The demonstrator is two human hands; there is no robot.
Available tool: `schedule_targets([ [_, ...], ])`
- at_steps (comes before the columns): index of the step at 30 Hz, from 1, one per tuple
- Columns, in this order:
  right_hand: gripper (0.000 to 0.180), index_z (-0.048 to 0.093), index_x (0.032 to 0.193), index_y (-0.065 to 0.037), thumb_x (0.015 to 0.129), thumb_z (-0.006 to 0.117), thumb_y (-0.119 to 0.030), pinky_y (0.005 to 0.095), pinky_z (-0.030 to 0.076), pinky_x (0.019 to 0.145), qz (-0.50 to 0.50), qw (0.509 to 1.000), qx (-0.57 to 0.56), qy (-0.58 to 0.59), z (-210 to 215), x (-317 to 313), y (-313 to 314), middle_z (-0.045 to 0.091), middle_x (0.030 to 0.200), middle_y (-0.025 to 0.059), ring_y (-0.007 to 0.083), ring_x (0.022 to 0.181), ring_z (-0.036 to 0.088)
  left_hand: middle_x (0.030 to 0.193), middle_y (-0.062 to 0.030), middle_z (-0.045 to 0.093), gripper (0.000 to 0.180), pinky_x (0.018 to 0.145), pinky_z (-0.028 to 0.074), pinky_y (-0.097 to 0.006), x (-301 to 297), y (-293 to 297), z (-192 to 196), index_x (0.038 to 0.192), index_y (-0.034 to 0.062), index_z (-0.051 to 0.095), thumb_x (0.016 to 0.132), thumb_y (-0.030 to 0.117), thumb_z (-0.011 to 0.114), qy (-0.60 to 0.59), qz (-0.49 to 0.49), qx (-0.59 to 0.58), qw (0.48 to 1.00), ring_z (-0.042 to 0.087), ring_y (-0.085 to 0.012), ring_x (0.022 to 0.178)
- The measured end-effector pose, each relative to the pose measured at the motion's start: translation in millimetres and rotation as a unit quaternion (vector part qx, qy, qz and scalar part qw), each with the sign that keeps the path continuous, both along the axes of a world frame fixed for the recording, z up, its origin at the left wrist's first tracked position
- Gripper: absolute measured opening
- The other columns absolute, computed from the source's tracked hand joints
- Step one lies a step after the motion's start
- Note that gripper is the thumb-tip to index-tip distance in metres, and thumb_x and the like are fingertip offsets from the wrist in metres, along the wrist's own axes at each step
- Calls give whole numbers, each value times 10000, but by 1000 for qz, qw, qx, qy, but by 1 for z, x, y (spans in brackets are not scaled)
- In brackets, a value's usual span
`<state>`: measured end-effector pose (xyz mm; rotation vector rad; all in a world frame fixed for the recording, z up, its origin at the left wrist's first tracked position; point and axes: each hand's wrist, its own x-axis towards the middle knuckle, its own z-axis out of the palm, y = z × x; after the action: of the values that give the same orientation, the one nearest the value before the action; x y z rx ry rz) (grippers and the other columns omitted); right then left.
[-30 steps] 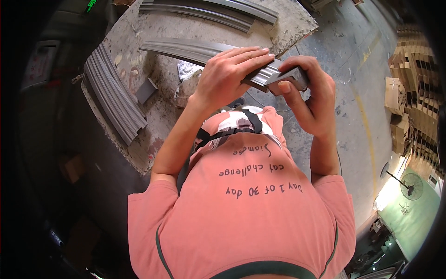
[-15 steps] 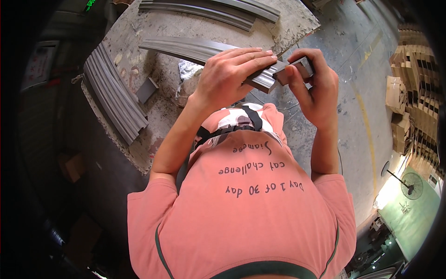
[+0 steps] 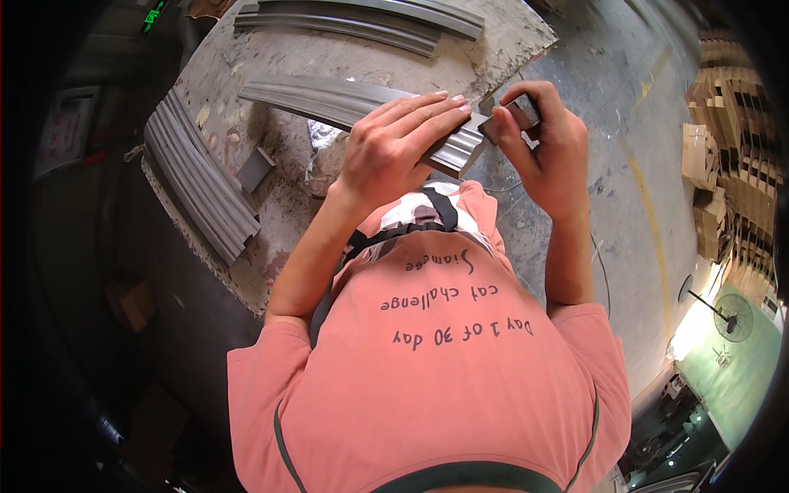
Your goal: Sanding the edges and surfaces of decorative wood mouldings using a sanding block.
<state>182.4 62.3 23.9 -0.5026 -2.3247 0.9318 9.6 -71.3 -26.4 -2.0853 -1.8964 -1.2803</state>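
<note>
A long grey ribbed moulding strip (image 3: 304,97) runs from over the worktable to in front of me, its cut end under my hands. My left hand (image 3: 399,140) is closed over it near that end, fingers laid together across the top; the thumb is hidden. My right hand (image 3: 555,148) pinches a small dark grey block (image 3: 519,115) between thumb and fingers. One edge of the block is at the strip's right end; I cannot tell if they touch. A similar grey block (image 3: 256,169) lies on the table.
On the worn worktable (image 3: 493,57), more ribbed strips (image 3: 201,168) lie stacked at the left, and others (image 3: 353,25) at the far side. Crumpled clear plastic (image 3: 323,135) is under the strip. Cardboard stacks (image 3: 731,140) and a fan (image 3: 730,319) stand at the right.
Both hands, with the strip's end and the block, sit slightly further left in the picture. The view has shifted a little as well. The holds are the same.
</note>
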Motion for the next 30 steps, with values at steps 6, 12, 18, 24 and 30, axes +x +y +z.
schedule_targets([
  [6,200,597,1022,-53,928,742,-153,322,486,551,-38,999,-1,7,-8,-1,6,653,697,102,249,581,643,1229,-79,731,491,963,559,-395,2,2,-11,1195,78,724,708,20,708,8,2,18,1000,688,-260,1166],
  [12,204,618,1005,-54,991,674,-250,310,459,546,-100,993,-57,-3,-36,0,26,642,678,74,180,565,604,1197,-104,742,508,967,558,-402,2,-3,-8,1160,56,742,666,-42,673,1,31,52,998,695,-282,1160],
  [18,219,641,1024,-39,1018,652,-258,216,368,596,-139,960,-184,158,-30,8,23,566,815,-30,40,707,452,1169,-123,751,454,961,557,-416,3,-8,-6,1114,49,761,670,-21,692,8,71,103,992,705,-307,1143],
  [24,182,622,1092,-19,1002,686,-164,171,347,592,-54,916,-320,237,-9,-9,-8,576,838,-46,-3,711,466,1176,-93,736,410,926,542,-402,7,-9,-6,1165,68,720,770,173,753,13,131,165,977,710,-290,1097],
  [30,192,622,1066,-20,981,719,-162,168,359,554,-42,909,-334,244,3,-27,-20,606,807,-42,-14,665,489,1168,-70,741,392,939,464,-366,11,-10,-6,1164,76,730,792,199,718,27,159,144,976,703,-254,1105],
])
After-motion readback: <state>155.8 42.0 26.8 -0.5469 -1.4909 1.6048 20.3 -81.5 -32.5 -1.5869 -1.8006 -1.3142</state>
